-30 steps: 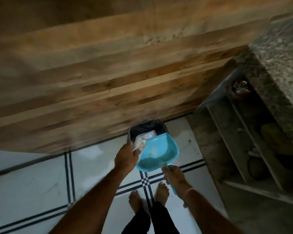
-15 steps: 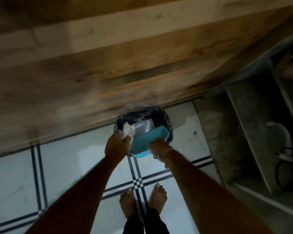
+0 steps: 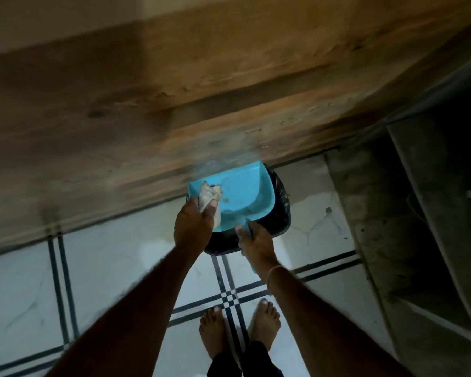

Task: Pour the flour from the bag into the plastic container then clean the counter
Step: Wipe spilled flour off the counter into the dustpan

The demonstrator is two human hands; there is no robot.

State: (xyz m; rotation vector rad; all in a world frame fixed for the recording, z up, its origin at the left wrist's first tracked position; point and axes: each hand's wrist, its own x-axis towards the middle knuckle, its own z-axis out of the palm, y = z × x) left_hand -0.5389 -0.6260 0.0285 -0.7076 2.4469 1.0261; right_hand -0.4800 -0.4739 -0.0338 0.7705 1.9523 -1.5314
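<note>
A light blue dustpan [image 3: 241, 195] is held above a bin lined with a black bag [image 3: 279, 216] on the floor. My right hand [image 3: 256, 242] grips the dustpan's handle at its near end. My left hand [image 3: 193, 224] holds a crumpled pale cloth [image 3: 209, 195] against the dustpan's left edge. A few yellowish specks lie on the pan's inner surface. The bin is mostly hidden under the pan and my hands. The flour bag and plastic container are out of view.
A wooden panel [image 3: 174, 91] rises right behind the bin. Grey concrete shelves [image 3: 408, 213] stand at the right. The floor is white tile with dark lines [image 3: 65, 281]. My bare feet [image 3: 239, 330] stand just behind the bin.
The dustpan, tipped down into the bin half a second ago, has swung up and now faces me. My left hand with the cloth moved onto the pan's left edge.
</note>
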